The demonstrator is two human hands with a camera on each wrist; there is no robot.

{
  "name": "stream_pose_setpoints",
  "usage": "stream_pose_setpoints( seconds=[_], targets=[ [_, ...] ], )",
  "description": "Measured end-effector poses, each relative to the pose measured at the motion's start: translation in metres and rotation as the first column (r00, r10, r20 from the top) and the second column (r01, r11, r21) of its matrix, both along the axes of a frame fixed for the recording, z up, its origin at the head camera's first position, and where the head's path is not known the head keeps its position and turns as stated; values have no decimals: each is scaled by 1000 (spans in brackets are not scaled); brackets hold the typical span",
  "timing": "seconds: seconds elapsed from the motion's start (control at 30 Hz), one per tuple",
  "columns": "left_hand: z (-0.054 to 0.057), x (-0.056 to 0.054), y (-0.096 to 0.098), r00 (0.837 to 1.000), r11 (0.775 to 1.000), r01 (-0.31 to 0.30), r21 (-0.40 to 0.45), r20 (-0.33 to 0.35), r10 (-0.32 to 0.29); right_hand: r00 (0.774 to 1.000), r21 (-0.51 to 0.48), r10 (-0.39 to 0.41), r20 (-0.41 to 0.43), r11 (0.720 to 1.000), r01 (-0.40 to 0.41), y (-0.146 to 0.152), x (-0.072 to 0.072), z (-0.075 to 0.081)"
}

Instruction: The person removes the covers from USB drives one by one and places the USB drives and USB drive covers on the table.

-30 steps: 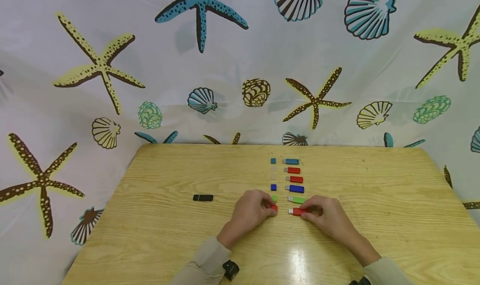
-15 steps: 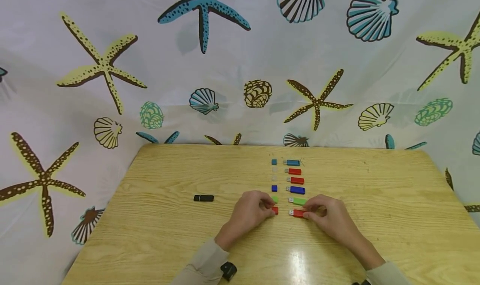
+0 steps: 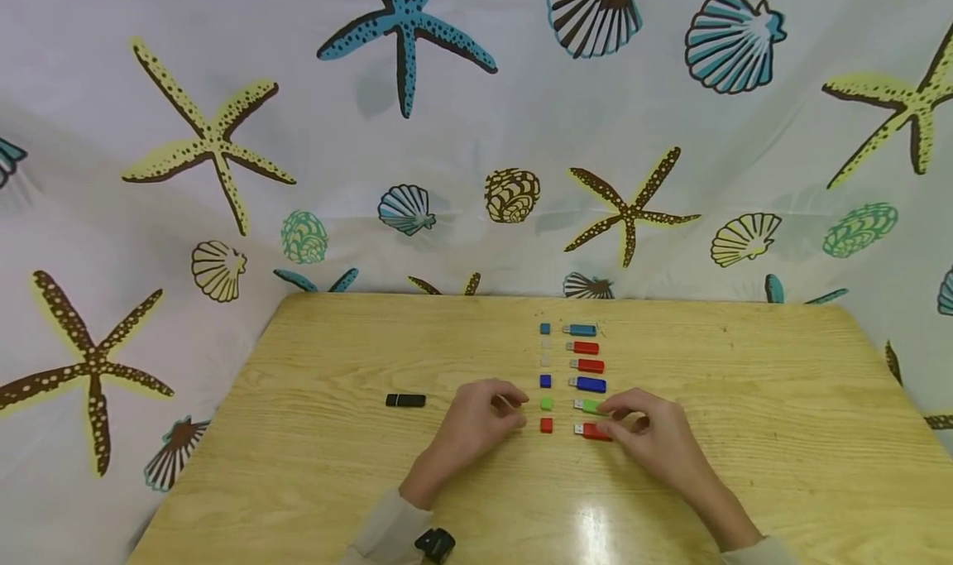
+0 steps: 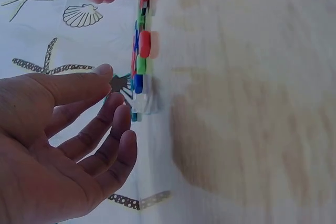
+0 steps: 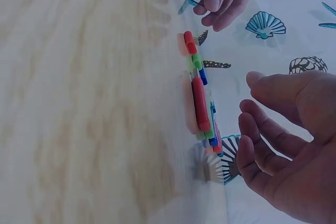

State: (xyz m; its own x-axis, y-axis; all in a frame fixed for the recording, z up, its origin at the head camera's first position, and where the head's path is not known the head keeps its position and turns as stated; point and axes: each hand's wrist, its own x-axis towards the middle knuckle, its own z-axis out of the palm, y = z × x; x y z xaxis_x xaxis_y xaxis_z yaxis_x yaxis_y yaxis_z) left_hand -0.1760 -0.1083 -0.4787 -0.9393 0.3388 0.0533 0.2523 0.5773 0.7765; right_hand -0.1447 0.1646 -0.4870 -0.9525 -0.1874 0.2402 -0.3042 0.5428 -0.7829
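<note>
My left hand hovers just left of a red USB cap with nothing between its parted thumb and fingers; the left wrist view shows this hand loosely curved. Over the right end of a red USB stick is my right hand; in the right wrist view its fingers stand apart from the stick. Behind the red pair lie a green cap and a green USB stick, the stick partly hidden by the right fingers.
Farther back in the rows are dark blue, red and light blue USB sticks, with blue and clear caps to their left. A black USB stick lies left on the wooden table. A patterned cloth hangs behind.
My left hand has let go of the red cap and moved back to the left. The right hand stays near the red USB stick. The head view has tilted slightly.
</note>
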Motion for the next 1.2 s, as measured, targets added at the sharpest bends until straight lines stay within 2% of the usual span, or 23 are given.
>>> stream_pose_setpoints(
  seconds=[0.13, 0.47, 0.77, 1.0, 1.2],
  targets=[
    [2, 0, -9, 1000, 1000, -5, 29, -30, 6, 1000, -33, 0, 0, 999, 0, -3, 2, 2],
    [2, 1, -30, 993, 994, -68, 88, -93, 76, 1000, -95, 17, -22, 995, -19, -11, 3, 4],
    [0, -3, -50, 983, 984, -137, 112, -110, 150, 998, -141, 49, -41, 988, -54, -23, 4, 7],
    [-3, -5, -65, 978, 982, -158, 107, -122, 171, 997, -182, 74, -34, 980, -79, -31, 5, 6],
    [-3, -6, -81, 975, 977, -184, 105, -102, 195, 994, -223, 107, -32, 968, -112, -42, 5, 5]
  ],
)
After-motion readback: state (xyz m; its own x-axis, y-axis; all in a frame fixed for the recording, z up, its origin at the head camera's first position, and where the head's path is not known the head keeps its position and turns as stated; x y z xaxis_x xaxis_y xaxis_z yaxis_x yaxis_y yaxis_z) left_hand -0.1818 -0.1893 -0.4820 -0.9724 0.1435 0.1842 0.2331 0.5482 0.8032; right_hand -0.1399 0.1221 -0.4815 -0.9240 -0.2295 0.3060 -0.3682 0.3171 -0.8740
